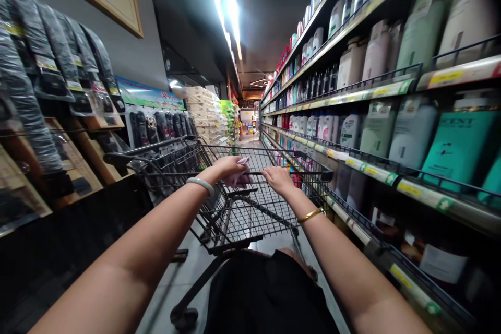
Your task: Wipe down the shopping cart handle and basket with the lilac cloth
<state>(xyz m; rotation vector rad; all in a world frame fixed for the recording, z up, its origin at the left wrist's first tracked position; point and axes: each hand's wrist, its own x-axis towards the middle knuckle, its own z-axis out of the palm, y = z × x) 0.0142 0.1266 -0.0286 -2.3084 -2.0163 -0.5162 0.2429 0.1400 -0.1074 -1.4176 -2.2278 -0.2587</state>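
A black wire shopping cart stands in front of me, turned sideways, with its handle toward the left. My left hand is closed on a crumpled pinkish-purple cloth above the cart's near rim. Whether these fingers also touch the rim, I cannot tell. My right hand curls over the near rim of the cart, thumb side toward the left hand. A pale bangle circles the left wrist and a gold bracelet the right.
Shelves of shampoo and lotion bottles line the right side, close to the cart. On the left hang plastic-wrapped belts over a dark display. Stacked pale packages stand farther along the aisle. A cart wheel rests on the tiled floor.
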